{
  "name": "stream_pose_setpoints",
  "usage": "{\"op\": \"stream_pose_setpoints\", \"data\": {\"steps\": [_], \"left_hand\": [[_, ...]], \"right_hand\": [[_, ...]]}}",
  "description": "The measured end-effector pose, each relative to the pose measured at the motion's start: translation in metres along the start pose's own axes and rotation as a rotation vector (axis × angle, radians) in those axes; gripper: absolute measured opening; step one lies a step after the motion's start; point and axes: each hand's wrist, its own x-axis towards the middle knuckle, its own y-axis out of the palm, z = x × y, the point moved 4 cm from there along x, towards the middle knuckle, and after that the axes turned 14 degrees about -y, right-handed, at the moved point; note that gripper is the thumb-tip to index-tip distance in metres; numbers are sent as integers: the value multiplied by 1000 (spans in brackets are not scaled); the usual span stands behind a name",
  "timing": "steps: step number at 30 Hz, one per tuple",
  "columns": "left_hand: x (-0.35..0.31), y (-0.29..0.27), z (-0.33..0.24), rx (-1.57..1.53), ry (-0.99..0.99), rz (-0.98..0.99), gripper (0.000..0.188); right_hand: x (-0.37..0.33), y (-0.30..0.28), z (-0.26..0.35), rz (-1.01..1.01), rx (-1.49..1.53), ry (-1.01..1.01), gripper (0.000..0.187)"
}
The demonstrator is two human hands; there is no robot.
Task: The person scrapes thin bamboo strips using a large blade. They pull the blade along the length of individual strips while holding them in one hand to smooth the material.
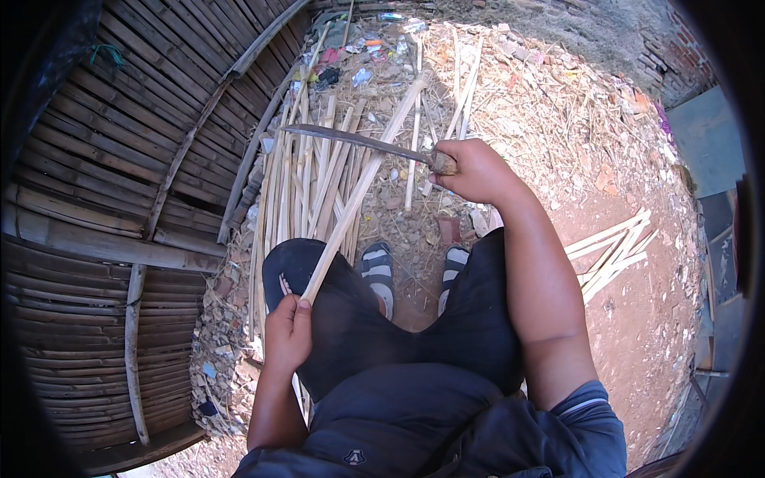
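Note:
My left hand (pixel 288 331) is closed around the near end of a long, pale bamboo strip (pixel 349 213). From there the strip slants away over my left thigh, its far end out over the ground. In my right hand (pixel 480 170) is the wooden handle of a machete (pixel 351 139), fingers wrapped round it. Its long, dark blade points left and crosses the strip in this view; whether the two touch I cannot tell. Beneath and to the left lies a pile of bamboo strips (pixel 283 199) on the ground.
A slatted bamboo wall (pixel 103 159) rises along the left. More strips (pixel 466 88) lie farther ahead, and a small heap of short pieces (pixel 613 253) is to the right. Rubble, straw and litter (pixel 362 76) cover the ground. My sandalled feet (pixel 378 271) are between the knees.

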Motion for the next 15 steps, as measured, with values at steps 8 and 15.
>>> {"op": "stream_pose_setpoints", "data": {"steps": [8,15], "left_hand": [[-2,-1,-1,-5,-17,-2,27],[-1,0,0,17,13,-15,28]], "right_hand": [[3,17,12,199,62,-159,37],[0,-6,-10,-3,-13,124,43]]}}
